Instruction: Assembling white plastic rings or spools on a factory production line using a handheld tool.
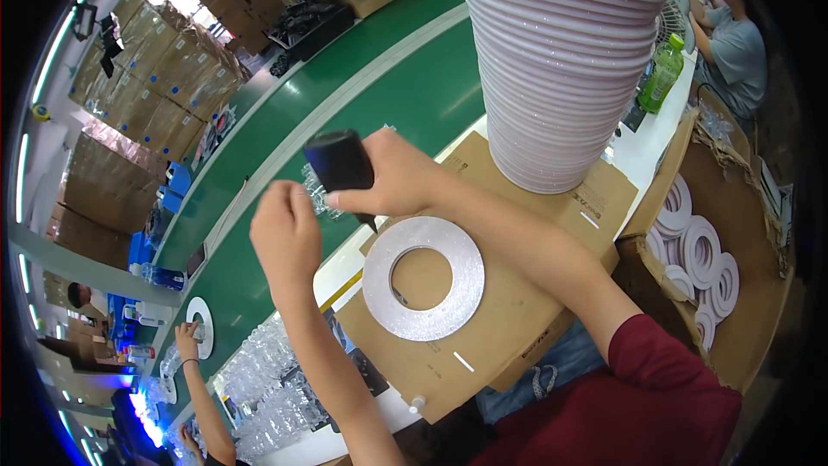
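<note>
My right hand (392, 174) is wrapped round a black handheld tool (341, 162) with a narrow dark tip pointing down; its exact kind does not show. Close by on the left, my left hand (289, 229) is closed with fingers and thumb pressed together, and whatever it may pinch is hidden. Some clear plastic (317, 190) shows between the two hands, partly covered. Just below the tool's tip, a flat whitish, glittery ring (453, 293) lies on a cardboard sheet (418, 373). Neither hand visibly touches the ring.
A tall stack of whitish rings (565, 60) stands behind my right forearm. On the right, an open carton (750, 207) holds several more rings. A green conveyor belt (414, 78) curves past. Clear plastic pieces (267, 362) lie left; a co-worker's hand (187, 341) touches a white disc (200, 311).
</note>
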`<state>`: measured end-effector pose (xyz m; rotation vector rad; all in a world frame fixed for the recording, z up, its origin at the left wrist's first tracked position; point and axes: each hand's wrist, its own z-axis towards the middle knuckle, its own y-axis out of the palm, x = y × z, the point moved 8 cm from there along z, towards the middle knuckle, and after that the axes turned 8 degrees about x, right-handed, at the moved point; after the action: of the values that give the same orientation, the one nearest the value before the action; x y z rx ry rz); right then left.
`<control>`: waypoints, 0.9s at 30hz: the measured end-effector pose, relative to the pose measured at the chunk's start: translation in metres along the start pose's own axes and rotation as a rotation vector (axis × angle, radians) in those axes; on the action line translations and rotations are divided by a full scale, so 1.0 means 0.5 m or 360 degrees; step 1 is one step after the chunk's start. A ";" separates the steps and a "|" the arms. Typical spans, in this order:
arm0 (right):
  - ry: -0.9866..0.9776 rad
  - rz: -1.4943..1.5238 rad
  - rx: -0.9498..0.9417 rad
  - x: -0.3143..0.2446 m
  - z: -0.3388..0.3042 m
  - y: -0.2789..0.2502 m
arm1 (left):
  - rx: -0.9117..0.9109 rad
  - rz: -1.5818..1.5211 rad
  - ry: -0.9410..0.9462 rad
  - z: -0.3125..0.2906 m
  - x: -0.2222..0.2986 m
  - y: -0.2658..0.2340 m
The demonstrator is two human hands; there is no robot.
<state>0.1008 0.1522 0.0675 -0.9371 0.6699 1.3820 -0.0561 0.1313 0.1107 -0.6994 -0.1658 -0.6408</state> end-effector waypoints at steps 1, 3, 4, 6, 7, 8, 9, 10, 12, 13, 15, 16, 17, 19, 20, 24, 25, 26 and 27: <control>-0.0011 0.0003 -0.0006 -0.010 0.000 -0.008 | -0.0495 0.0236 -0.0182 -0.015 -0.026 0.055; -0.0374 -0.0392 0.0464 -0.064 -0.006 -0.055 | -0.1169 0.0475 -0.0256 -0.076 -0.061 0.132; -0.0366 -0.0325 0.0555 -0.081 -0.010 -0.065 | -0.1189 0.0374 -0.0005 -0.108 -0.055 0.161; -0.0474 -0.0366 0.0645 -0.087 -0.016 -0.071 | -0.1346 -0.0018 0.0016 -0.161 -0.018 0.213; -0.0578 -0.0427 0.0743 -0.104 -0.021 -0.076 | -0.1453 -0.0186 0.0117 -0.193 -0.010 0.248; -0.0606 -0.0380 0.0727 -0.108 -0.021 -0.079 | -0.1352 -0.0309 0.0269 -0.191 0.019 0.254; -0.0512 -0.0348 0.0714 -0.105 -0.018 -0.078 | -0.1357 -0.0146 0.0283 -0.198 0.020 0.264; -0.0398 -0.0357 0.0706 -0.085 -0.019 -0.085 | -0.1347 -0.0120 0.0437 -0.205 0.036 0.289; -0.0326 -0.0225 0.0708 -0.081 -0.016 -0.077 | -0.1285 -0.0034 0.0622 -0.202 0.040 0.289; -0.0227 -0.0153 0.0735 -0.068 -0.014 -0.078 | -0.1251 -0.0018 0.0727 -0.191 0.048 0.274; -0.0113 0.0050 0.0740 -0.046 -0.016 -0.096 | -0.1314 0.0165 0.0721 -0.152 0.073 0.244; 0.0014 0.0244 0.0749 -0.024 -0.017 -0.102 | -0.1386 0.0336 0.0717 -0.138 0.066 0.237; 0.0059 0.0392 0.0720 -0.039 -0.017 -0.100 | -0.1355 0.0465 0.0715 -0.111 0.038 0.211; -0.0069 0.0749 0.0733 -0.093 -0.021 -0.119 | -0.1250 0.0622 0.0625 -0.033 -0.030 0.150; -0.0097 0.0784 0.0777 -0.111 -0.027 -0.130 | -0.1205 0.0785 0.0492 0.005 -0.086 0.124; -0.0072 0.0693 0.0769 -0.137 -0.042 -0.154 | -0.1221 0.1228 -0.0458 0.113 -0.380 -0.008; -0.0059 0.0693 0.0739 -0.139 -0.042 -0.145 | -0.1123 0.1293 -0.0637 0.110 -0.489 -0.061; -0.0011 0.0761 0.0660 -0.134 -0.039 -0.129 | -0.0981 0.1375 -0.0695 0.094 -0.596 -0.122; -0.0013 0.0795 0.0668 -0.133 -0.037 -0.121 | -0.0836 0.1459 -0.0738 0.068 -0.689 -0.186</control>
<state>0.1557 0.1058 0.1243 -0.4406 1.1901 1.5872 -0.3843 0.2686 0.0675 -1.3078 -0.0841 0.3889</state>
